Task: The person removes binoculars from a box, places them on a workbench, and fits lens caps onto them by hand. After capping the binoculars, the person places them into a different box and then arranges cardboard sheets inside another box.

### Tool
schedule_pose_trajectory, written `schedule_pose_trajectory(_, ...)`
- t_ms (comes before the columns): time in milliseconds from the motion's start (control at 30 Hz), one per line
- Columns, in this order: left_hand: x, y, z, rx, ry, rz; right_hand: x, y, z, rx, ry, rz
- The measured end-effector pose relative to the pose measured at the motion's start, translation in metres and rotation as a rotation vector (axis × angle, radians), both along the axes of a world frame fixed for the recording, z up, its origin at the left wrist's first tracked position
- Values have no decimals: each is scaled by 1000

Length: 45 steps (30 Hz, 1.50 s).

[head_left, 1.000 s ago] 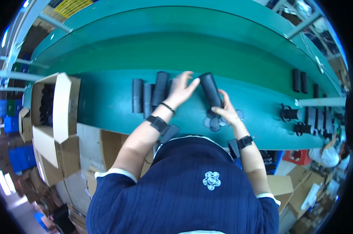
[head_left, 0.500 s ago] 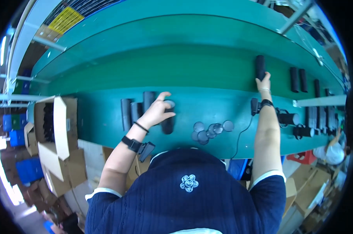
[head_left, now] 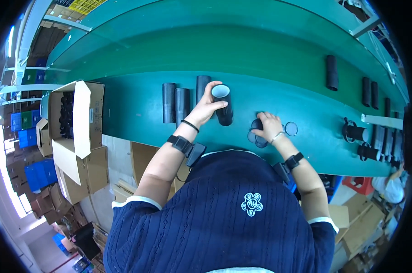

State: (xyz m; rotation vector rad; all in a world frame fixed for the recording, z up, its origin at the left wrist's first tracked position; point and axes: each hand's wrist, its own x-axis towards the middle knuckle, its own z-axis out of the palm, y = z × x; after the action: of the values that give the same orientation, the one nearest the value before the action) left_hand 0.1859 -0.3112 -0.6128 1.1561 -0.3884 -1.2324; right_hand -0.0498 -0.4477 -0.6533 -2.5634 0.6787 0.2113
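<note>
1. Head view: your left hand is wrapped around a black cylindrical tube with a pale open end, fingers curled over its top and thumb along the near side. The tube is tilted, its open mouth turned up toward you, and it sits over the green conveyor table, roughly in the middle of the near edge.
2. Just to the left of that hand, three more black tubes lie side by side on the green surface, parallel to each other; the rightmost one is partly hidden behind your hand.
3. Your right hand is pressed down flat, fingers spread narrow, on a small cluster of round dark discs. One separate round disc with a lighter rim lies just beside the hand on its right. Whether the fingers pinch a disc or only rest on the pile is hard to tell from this angle.
4. Farther right along the belt, a lone black tube lies well apart from your hands.
5. At the left, an open brown cardboard box stands beside the table, with dark tubes inside.
</note>
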Motion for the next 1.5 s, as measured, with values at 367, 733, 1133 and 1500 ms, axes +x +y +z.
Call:
schedule_pose_trajectory(367, -11, 19, 3, 58, -223, -137, 8, -8, -44, 628, -473, -539)
schedule_pose_trajectory(733, -39, 17, 20, -75, -171, -508, 21, 11, 31, 1173, -754, -670)
schedule_pose_trajectory(1133, -41, 19, 10, -148, -403, -432, 5, 3, 44, 1992, -497, -358)
schedule_pose_trajectory(1500, -37, 17, 23, -7, -302, -492, 21, 12, 82, 879, -622, -187)
